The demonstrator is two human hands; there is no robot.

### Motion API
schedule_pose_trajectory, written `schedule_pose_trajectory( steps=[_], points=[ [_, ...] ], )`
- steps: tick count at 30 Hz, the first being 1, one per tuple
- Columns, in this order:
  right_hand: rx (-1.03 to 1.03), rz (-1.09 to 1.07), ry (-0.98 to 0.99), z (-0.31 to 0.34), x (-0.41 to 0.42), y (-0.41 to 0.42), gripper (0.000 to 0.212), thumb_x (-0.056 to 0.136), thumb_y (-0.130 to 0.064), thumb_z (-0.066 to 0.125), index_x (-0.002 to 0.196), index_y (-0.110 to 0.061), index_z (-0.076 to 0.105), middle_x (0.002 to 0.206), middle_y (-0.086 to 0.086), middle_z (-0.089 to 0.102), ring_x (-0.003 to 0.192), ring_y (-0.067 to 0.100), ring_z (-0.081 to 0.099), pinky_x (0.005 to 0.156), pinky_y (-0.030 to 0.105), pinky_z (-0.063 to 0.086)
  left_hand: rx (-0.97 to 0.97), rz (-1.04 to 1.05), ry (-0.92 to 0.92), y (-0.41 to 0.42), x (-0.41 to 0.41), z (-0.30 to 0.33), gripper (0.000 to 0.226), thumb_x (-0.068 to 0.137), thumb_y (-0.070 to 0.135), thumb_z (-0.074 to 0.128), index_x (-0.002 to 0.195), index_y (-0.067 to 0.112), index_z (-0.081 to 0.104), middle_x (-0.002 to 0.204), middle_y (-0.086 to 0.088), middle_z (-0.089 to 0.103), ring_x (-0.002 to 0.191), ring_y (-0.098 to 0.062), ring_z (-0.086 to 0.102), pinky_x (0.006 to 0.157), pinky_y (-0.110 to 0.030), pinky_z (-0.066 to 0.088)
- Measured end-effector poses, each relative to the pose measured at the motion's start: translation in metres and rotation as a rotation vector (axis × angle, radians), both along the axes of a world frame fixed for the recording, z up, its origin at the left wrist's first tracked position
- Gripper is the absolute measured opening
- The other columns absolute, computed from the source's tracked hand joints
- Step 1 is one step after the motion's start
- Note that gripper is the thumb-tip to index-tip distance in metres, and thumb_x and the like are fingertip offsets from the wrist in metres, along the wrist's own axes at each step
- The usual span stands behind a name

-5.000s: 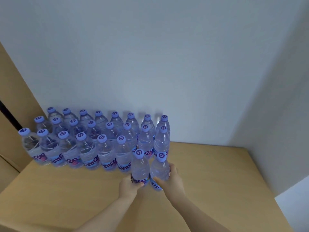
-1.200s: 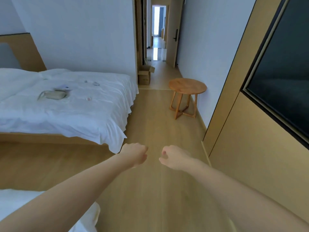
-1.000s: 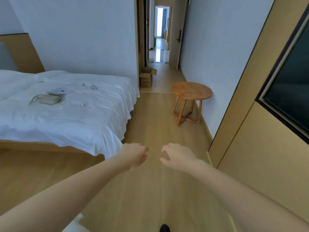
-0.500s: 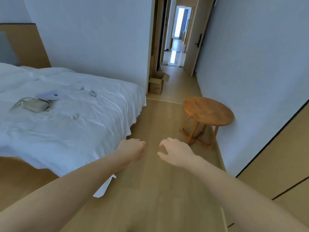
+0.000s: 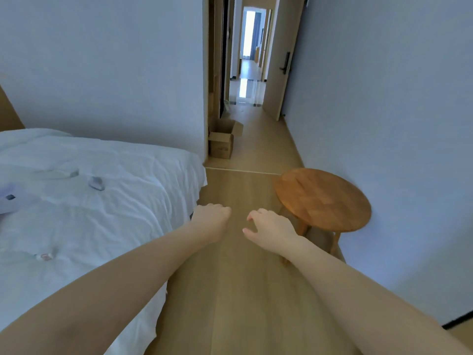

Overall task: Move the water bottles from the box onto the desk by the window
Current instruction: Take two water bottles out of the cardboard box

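No water bottles or desk are in view. An open cardboard box (image 5: 221, 142) stands on the floor at the hallway entrance, against the wall corner; its contents are hidden from here. Both my arms reach forward over the wooden floor. My left hand (image 5: 213, 221) holds nothing, its fingers loosely curled downward. My right hand (image 5: 270, 228) is also empty, with fingers loosely bent and the thumb out. The box lies well ahead of both hands.
A bed with white sheets (image 5: 107, 201) fills the left side, with small items lying on it. A round wooden stool (image 5: 323, 198) stands at the right by the wall. A narrow hallway (image 5: 249, 98) runs ahead past a door.
Five seconds ago both hands set bottles down on the desk. Since then I have turned away and moved forward along the bed; the stool and the box are nearer.
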State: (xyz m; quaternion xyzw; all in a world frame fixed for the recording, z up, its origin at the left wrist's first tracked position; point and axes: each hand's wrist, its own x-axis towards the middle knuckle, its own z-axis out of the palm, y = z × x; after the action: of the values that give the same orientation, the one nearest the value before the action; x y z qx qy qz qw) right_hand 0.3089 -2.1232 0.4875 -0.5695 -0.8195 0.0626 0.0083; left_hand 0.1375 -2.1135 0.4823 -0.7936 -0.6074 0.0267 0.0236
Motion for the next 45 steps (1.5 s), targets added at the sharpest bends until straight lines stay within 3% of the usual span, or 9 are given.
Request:
schedule_pose_trajectory(
  steps=[9,13,19,23,27,33,36,40,45],
  points=[
    [-0.081,-0.035,-0.020,-0.041,0.030,0.210,0.046,0.096,-0.049,0.044,0.131,-0.020,0.051,0.126,0.002,0.054,0.112,0.023,0.054,0.086,0.038,0.046,-0.082,0.002,0.033,0.207,0.036,-0.043,0.014,0.098,0.016,0.039,0.084,0.014,0.041,0.083,-0.003,0.048,0.075,-0.022,0.047,0.066,-0.033,0.036],
    [-0.035,-0.019,0.021,-0.015,0.048,0.329,0.045,0.095,-0.049,0.046,0.128,-0.020,0.053,0.122,0.002,0.055,0.109,0.023,0.055,0.086,0.040,0.048,-0.067,0.034,0.001,0.322,0.055,-0.022,0.006,0.095,0.014,0.042,0.092,0.015,0.047,0.096,-0.005,0.057,0.087,-0.025,0.056,0.071,-0.035,0.043],
    [0.039,0.012,0.029,0.021,0.053,0.480,0.043,0.096,-0.046,0.045,0.126,-0.018,0.054,0.121,0.003,0.056,0.109,0.023,0.056,0.086,0.039,0.048,0.051,0.085,-0.068,0.454,0.066,0.012,0.006,0.095,0.014,0.041,0.091,0.018,0.045,0.089,-0.002,0.049,0.089,-0.026,0.055,0.069,-0.035,0.040],
    [0.029,-0.001,-0.020,-0.008,0.041,0.555,0.041,0.097,-0.046,0.042,0.123,-0.016,0.054,0.122,0.006,0.056,0.113,0.028,0.055,0.090,0.040,0.044,-0.044,0.143,-0.028,0.532,0.059,-0.010,0.008,0.094,0.010,0.041,0.089,0.017,0.042,0.099,-0.007,0.058,0.091,-0.027,0.057,0.073,-0.036,0.044],
    [-0.016,-0.005,-0.038,-0.030,0.033,0.642,0.040,0.097,-0.046,0.042,0.121,-0.016,0.054,0.120,0.005,0.056,0.111,0.027,0.055,0.088,0.039,0.045,-0.126,0.148,0.001,0.621,0.048,-0.036,0.013,0.094,0.011,0.040,0.101,0.011,0.051,0.102,-0.008,0.059,0.095,-0.029,0.059,0.078,-0.037,0.046],
    [0.000,-0.048,-0.051,-0.019,0.018,0.800,0.039,0.096,-0.044,0.044,0.120,-0.016,0.056,0.116,0.005,0.058,0.105,0.025,0.057,0.084,0.038,0.047,-0.097,0.166,0.007,0.786,0.016,-0.033,0.016,0.094,0.013,0.037,0.098,0.011,0.053,0.082,-0.003,0.051,0.080,-0.025,0.056,0.067,-0.034,0.043],
    [0.058,-0.073,0.006,0.005,0.009,0.875,0.037,0.097,-0.044,0.044,0.121,-0.017,0.056,0.112,0.003,0.058,0.100,0.022,0.058,0.081,0.036,0.049,-0.007,0.138,-0.030,0.870,0.009,-0.003,0.009,0.097,0.015,0.042,0.095,0.015,0.050,0.074,0.000,0.047,0.073,-0.021,0.055,0.070,-0.032,0.050],
    [0.074,-0.084,0.026,0.006,0.002,0.954,0.036,0.098,-0.044,0.046,0.120,-0.017,0.056,0.111,0.003,0.059,0.099,0.022,0.059,0.084,0.037,0.050,0.010,0.101,-0.061,0.955,0.019,-0.002,0.007,0.097,0.016,0.047,0.100,0.015,0.053,0.076,-0.001,0.050,0.074,-0.019,0.058,0.076,-0.034,0.055],
    [-0.065,-0.122,-0.053,-0.039,0.003,1.050,0.040,0.096,-0.045,0.045,0.119,-0.013,0.055,0.118,0.008,0.057,0.111,0.029,0.055,0.087,0.040,0.043,-0.145,0.100,-0.001,1.045,0.025,-0.044,0.011,0.097,0.019,0.039,0.097,0.014,0.048,0.092,-0.005,0.058,0.077,-0.023,0.052,0.070,-0.032,0.042]
  ],
)
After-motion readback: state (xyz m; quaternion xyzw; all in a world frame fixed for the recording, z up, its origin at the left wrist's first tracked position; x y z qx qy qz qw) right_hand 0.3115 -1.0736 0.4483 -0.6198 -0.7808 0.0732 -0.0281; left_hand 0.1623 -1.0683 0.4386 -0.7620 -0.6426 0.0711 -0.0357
